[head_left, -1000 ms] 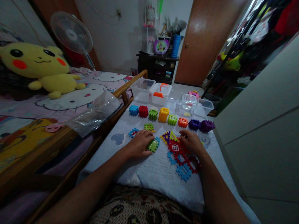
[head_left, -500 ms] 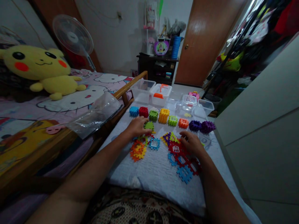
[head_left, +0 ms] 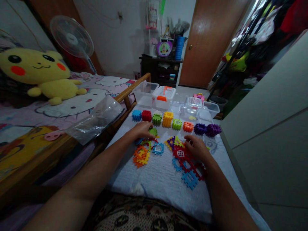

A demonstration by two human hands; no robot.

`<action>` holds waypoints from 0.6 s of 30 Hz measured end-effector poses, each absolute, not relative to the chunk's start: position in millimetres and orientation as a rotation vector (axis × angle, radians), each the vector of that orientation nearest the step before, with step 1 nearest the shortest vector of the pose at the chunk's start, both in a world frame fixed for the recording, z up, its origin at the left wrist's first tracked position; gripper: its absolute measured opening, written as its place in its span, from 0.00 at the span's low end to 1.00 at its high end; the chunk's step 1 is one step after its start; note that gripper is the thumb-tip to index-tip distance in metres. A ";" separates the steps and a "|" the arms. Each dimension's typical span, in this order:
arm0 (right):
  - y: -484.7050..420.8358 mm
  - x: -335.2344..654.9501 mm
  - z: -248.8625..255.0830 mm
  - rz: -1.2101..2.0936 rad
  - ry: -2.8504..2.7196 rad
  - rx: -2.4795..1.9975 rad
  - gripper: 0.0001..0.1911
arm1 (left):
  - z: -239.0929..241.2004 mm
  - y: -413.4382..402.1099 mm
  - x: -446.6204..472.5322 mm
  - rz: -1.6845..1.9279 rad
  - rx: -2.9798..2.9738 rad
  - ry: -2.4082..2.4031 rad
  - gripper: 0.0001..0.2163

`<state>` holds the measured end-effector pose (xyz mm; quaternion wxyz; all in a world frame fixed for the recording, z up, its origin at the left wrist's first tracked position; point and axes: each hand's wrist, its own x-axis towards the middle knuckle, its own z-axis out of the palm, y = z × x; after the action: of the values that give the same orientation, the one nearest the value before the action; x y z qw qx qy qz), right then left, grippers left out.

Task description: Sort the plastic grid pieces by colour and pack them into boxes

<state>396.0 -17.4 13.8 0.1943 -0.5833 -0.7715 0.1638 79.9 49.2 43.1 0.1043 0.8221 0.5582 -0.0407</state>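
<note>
My left hand [head_left: 142,130] is closed around the edge of a green interlocking plastic piece [head_left: 153,132], thumb and fingers on either side. Below it lie overlapping orange and yellow pieces [head_left: 141,156] and a blue window piece [head_left: 158,148]. My right hand [head_left: 196,147] rests over the red pieces [head_left: 180,153], fingers curved and apart, with nothing visible gripped. Beside its fingertips are a lime triangle piece [head_left: 178,141] and a purple triangle piece [head_left: 171,142]. A blue square piece [head_left: 190,179] lies nearer me, partly overlapping the red ones.
Stacks sorted by colour form a row across the cloth-covered table [head_left: 154,179], including a yellow stack [head_left: 167,119] and a purple stack [head_left: 213,130]. Behind stand clear plastic boxes [head_left: 145,94] and an orange-handled box [head_left: 164,98]. A wooden bed rail [head_left: 130,91] borders the left side.
My left hand has shifted slightly toward me with the green piece. The right hand stays nearly still, and the whole view has drifted a little.
</note>
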 end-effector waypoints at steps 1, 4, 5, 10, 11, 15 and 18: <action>-17.4 396.2 13.5 0.463 -2.161 -1.631 0.14 | 44.4 49.8 80.3 -0.146 2.409 1.640 0.27; -17.8 396.5 13.1 0.464 -2.159 -1.620 0.14 | 47.0 51.6 81.0 -0.240 2.378 1.631 0.29; -17.9 396.4 13.2 0.455 -2.164 -1.616 0.14 | 47.3 52.2 81.2 -0.266 2.378 1.631 0.30; -17.9 395.5 15.4 0.450 -2.172 -1.639 0.15 | 47.1 55.2 84.4 -0.273 2.447 1.621 0.29; -17.9 395.4 15.9 0.458 -2.170 -1.643 0.15 | 47.0 55.5 85.5 -0.267 2.460 1.623 0.27; -18.0 395.6 16.6 0.473 -2.172 -1.634 0.15 | 46.4 55.9 89.6 -0.248 2.483 1.648 0.22; -18.3 396.3 15.4 0.484 -2.161 -1.623 0.15 | 44.5 56.2 90.7 -0.220 2.484 1.661 0.20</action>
<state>396.3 -18.3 15.4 0.1969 -0.5795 -0.7718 0.1728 90.7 56.2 44.5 0.0726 0.8269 0.5528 -0.0734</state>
